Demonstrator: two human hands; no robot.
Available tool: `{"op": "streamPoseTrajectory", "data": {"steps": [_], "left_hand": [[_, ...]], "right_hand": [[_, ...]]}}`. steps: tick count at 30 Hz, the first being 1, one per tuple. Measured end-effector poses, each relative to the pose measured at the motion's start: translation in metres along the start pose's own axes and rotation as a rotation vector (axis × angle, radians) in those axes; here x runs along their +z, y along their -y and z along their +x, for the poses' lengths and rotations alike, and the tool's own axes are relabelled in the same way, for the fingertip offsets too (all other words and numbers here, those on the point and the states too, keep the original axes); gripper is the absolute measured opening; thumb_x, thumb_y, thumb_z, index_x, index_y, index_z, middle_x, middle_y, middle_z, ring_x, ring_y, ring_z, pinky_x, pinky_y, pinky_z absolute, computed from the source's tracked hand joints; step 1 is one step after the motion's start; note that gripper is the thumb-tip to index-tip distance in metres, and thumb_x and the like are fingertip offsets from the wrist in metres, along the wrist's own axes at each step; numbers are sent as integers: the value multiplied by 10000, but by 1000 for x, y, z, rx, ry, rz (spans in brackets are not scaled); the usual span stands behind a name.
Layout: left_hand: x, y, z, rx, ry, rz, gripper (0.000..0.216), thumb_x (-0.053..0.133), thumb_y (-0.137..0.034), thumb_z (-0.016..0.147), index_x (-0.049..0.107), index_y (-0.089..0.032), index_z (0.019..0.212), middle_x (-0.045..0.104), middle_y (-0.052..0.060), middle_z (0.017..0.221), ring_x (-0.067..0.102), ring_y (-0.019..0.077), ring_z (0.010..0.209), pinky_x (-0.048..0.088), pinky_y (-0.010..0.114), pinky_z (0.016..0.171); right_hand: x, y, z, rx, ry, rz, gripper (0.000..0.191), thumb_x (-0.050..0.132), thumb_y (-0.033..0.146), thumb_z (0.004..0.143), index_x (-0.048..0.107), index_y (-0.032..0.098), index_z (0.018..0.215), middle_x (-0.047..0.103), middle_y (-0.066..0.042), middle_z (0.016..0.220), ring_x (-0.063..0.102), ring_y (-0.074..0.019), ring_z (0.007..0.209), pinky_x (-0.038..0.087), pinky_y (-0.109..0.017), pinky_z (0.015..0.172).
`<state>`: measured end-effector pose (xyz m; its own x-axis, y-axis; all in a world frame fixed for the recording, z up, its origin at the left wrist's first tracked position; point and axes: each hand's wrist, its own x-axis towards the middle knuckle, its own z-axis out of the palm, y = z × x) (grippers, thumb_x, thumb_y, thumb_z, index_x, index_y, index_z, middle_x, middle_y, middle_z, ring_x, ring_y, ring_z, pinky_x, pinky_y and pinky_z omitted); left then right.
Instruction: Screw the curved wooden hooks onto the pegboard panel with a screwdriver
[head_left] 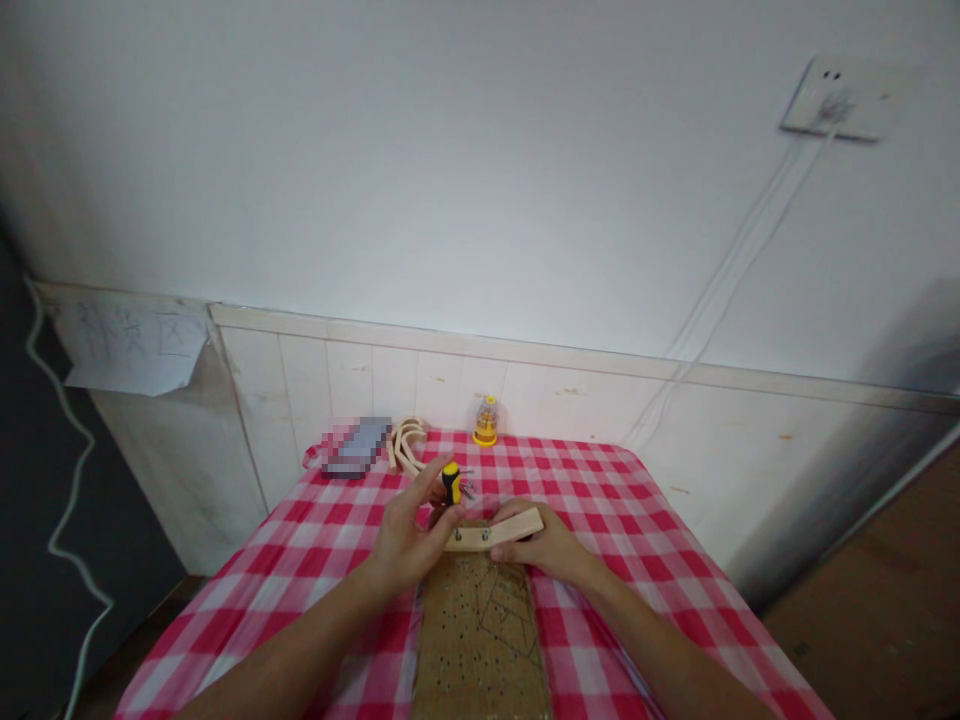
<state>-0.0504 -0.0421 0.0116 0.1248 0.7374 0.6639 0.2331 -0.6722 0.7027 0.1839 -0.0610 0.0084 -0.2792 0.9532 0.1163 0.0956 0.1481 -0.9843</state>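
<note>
My right hand (544, 545) is closed around a curved light wooden piece (499, 530) with small screws showing on its face, held over a brown perforated board (480, 640). My left hand (409, 540) is beside the piece's left end, fingers partly curled, thumb and forefinger near it. Just beyond the fingers lies a yellow and black screwdriver (451, 482) on the red and white checked tablecloth (615, 510).
At the table's far edge lie curved wooden strips (405, 443), a blurred grey object (356, 447) and a yellow screwdriver-bit holder (486, 421). White panelled wall behind, a wall socket (836, 100) with cables at top right, a paper note (131, 350) at left.
</note>
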Motion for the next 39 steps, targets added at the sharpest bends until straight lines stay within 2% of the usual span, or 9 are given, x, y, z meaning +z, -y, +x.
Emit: {"op": "streamPoseTrajectory", "data": {"steps": [6,11,18,24,29,39], "left_hand": [[0,-2,0,-24,-1,-11,628,655,-230,883,472,-235,1484,723,9,920,673,145,807,560,272,779],[2,-3,0,12,-21,-26,685,642,-217,893,395,-232,1532,700,-10,869,651,131,765,558,270,767],[3,2,-1,84,-38,15,601,661,-222,887,486,-236,1462,680,-15,855,642,130,744,554,255,730],[4,5,-1,143,-73,72,563,689,-206,858,534,-241,1399,695,13,960,636,140,780,554,258,724],[3,3,0,119,-58,56,581,667,-208,875,512,-258,1433,658,-16,880,615,130,754,542,255,724],[0,1,0,69,-37,9,612,672,-229,874,505,-258,1462,636,-11,867,597,139,769,531,269,742]], "right_hand": [[0,3,0,2,10,-14,374,971,372,563,740,192,796,687,18,721,582,-130,647,440,-258,617],[0,2,0,3,3,-16,396,975,383,547,737,194,800,689,16,730,584,-135,653,442,-262,621],[-2,-3,1,9,6,-18,405,973,384,549,731,189,808,690,16,730,579,-135,650,425,-261,611],[-1,-3,0,12,1,7,406,976,371,547,723,188,806,685,23,723,576,-129,644,427,-258,612],[-1,-3,0,16,-3,-2,420,977,380,544,722,184,814,695,18,742,594,-134,660,434,-256,612],[-1,-3,0,-9,0,-30,428,970,421,553,726,193,822,705,10,746,606,-144,667,452,-268,622]]}}
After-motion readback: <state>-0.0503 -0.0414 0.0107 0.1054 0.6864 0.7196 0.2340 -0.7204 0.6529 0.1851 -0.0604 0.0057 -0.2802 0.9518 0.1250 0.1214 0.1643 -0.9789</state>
